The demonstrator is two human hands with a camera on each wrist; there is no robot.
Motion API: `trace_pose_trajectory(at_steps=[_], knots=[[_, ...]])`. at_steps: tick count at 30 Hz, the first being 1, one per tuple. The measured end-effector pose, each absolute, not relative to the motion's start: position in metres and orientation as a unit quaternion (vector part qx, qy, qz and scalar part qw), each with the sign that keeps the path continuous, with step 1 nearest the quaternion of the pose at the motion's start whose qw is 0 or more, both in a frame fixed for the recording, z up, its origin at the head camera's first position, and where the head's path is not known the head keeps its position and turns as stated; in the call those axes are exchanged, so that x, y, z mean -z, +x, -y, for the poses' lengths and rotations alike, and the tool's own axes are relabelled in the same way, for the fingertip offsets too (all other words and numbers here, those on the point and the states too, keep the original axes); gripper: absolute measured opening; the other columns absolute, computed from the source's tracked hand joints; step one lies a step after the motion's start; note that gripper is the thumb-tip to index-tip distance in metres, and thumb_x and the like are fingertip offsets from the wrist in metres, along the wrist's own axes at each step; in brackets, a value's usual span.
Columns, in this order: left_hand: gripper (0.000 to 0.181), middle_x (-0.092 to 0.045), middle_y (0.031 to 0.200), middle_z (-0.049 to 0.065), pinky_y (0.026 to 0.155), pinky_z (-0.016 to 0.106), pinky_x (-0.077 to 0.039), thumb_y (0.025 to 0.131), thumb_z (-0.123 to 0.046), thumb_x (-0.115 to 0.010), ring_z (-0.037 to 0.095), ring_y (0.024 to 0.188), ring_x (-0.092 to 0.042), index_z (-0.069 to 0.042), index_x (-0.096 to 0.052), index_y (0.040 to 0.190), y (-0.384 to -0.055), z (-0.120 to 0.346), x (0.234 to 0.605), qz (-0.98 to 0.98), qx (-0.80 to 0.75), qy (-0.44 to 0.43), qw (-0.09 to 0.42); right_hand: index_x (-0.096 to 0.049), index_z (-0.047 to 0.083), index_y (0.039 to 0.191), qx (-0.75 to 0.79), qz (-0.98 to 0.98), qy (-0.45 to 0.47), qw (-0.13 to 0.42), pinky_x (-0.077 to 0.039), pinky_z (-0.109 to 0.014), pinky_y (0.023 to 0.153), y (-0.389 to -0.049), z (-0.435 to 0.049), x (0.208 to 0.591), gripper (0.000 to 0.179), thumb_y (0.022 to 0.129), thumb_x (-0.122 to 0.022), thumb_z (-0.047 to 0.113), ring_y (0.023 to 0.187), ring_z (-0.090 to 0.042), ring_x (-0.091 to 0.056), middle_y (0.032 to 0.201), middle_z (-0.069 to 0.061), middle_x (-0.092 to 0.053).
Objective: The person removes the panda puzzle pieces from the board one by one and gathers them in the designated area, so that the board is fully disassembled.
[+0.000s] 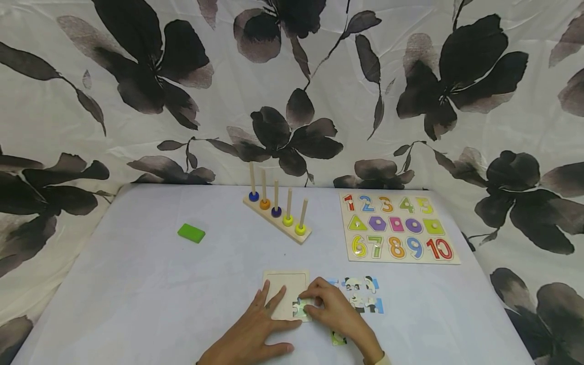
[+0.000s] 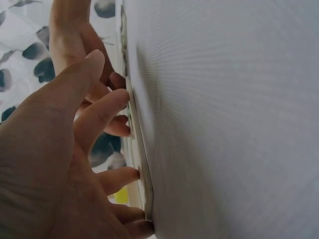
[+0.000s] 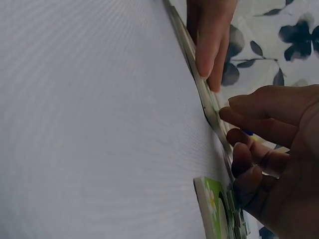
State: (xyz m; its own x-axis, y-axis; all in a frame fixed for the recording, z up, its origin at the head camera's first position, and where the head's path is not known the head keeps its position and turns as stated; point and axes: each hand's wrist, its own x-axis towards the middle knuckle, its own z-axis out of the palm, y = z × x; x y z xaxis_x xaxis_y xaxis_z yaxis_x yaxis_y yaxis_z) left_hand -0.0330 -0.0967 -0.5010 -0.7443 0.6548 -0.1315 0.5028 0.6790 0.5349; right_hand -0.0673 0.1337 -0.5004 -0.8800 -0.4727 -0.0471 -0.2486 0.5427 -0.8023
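Observation:
A square wooden puzzle tray (image 1: 285, 286) lies at the front of the table. In its lower right corner sits a green and white jigsaw piece (image 1: 298, 309). The fingers of my right hand (image 1: 335, 306) pinch that piece, thumb and index at its edges. My left hand (image 1: 260, 324) rests with spread fingers on the tray's left and lower rim. Right of the tray lie several panda jigsaw pieces (image 1: 365, 294), partly hidden by the right hand. A green-edged piece (image 3: 212, 199) lies below that hand in the right wrist view.
Behind the tray stands a wooden peg stand (image 1: 278, 218) with coloured rings on upright pegs. A number and shape board (image 1: 401, 228) lies at the back right. One green block (image 1: 191, 233) is at the left. Flowered cloth (image 1: 274, 91) hangs behind the table.

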Motion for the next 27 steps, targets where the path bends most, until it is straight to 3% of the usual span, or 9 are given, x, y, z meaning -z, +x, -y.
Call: trace_pose_trajectory(at_steps=[10, 19, 27], knots=[[0.051, -0.026, 0.155, 0.020, 0.109, 0.067, -0.014, 0.085, -0.066, -0.053, 0.058, 0.138, 0.000, -0.038, -0.062, 0.126, -0.0334, 0.0969, 0.5003, -0.903, -0.239, 0.315, 0.167, -0.072, 0.013, 0.104, 0.429, -0.871, -0.197, 0.136, -0.046, -0.022, 0.068, -0.0690, -0.1329, 0.4976, 0.020, 0.084, -0.070, 0.011, 0.078, -0.006, -0.049, 0.098, 0.008, -0.055], [0.051, -0.023, 0.156, 0.019, 0.110, 0.066, -0.013, 0.085, -0.067, -0.051, 0.057, 0.139, 0.000, -0.040, -0.061, 0.127, -0.0347, 0.0970, 0.5003, -0.904, -0.235, 0.315, 0.169, -0.069, 0.016, 0.106, 0.465, -0.846, -0.197, 0.171, -0.047, -0.022, 0.065, -0.0710, -0.1329, 0.4944, 0.020, 0.086, -0.069, 0.012, 0.075, -0.006, -0.054, 0.098, 0.006, -0.069], [0.050, -0.024, 0.156, 0.018, 0.110, 0.066, -0.013, 0.085, -0.067, -0.052, 0.056, 0.139, -0.001, -0.042, -0.060, 0.127, -0.0358, 0.0966, 0.4997, -0.906, -0.225, 0.313, 0.174, -0.067, 0.018, 0.110, 0.473, -0.836, -0.211, 0.183, -0.047, -0.021, 0.063, -0.0706, -0.1311, 0.4964, 0.029, 0.083, -0.071, 0.008, 0.072, -0.003, -0.054, 0.089, 0.007, -0.065]])
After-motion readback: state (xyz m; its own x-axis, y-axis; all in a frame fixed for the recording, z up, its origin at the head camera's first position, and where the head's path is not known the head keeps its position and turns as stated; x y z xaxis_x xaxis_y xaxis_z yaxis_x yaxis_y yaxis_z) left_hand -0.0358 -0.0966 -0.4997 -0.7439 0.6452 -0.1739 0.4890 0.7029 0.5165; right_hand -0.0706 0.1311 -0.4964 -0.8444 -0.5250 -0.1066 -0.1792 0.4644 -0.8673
